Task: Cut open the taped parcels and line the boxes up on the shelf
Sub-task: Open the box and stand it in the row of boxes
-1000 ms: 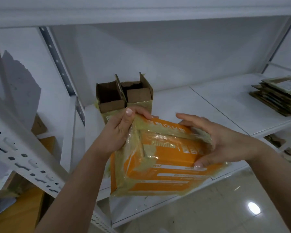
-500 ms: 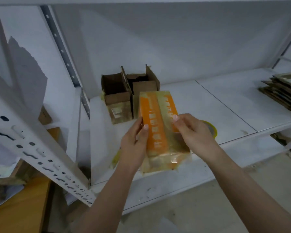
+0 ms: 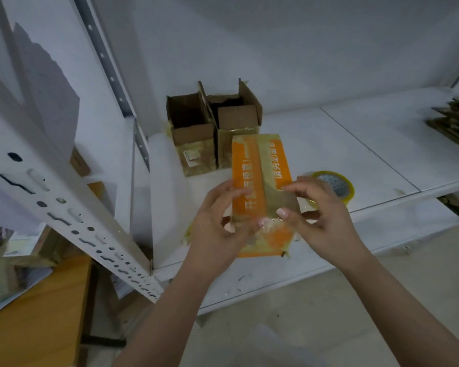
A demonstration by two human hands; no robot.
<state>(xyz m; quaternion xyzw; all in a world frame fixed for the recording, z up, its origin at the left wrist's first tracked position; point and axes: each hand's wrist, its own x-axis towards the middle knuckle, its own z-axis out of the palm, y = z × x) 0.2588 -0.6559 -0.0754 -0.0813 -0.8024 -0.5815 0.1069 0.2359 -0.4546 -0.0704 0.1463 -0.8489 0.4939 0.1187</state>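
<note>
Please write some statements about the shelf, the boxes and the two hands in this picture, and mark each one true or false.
1. Two opened cardboard boxes stand side by side at the back of the shelf. True.
2. The orange parcel is already cut open. False: tape still covers it.
3. The left hand and right hand both touch the parcel. True.
4. The roll of tape lies left of the boxes. False: it lies to their right, behind the right hand.
5. A stack of flattened cardboard lies at the far right of the shelf. True.
</note>
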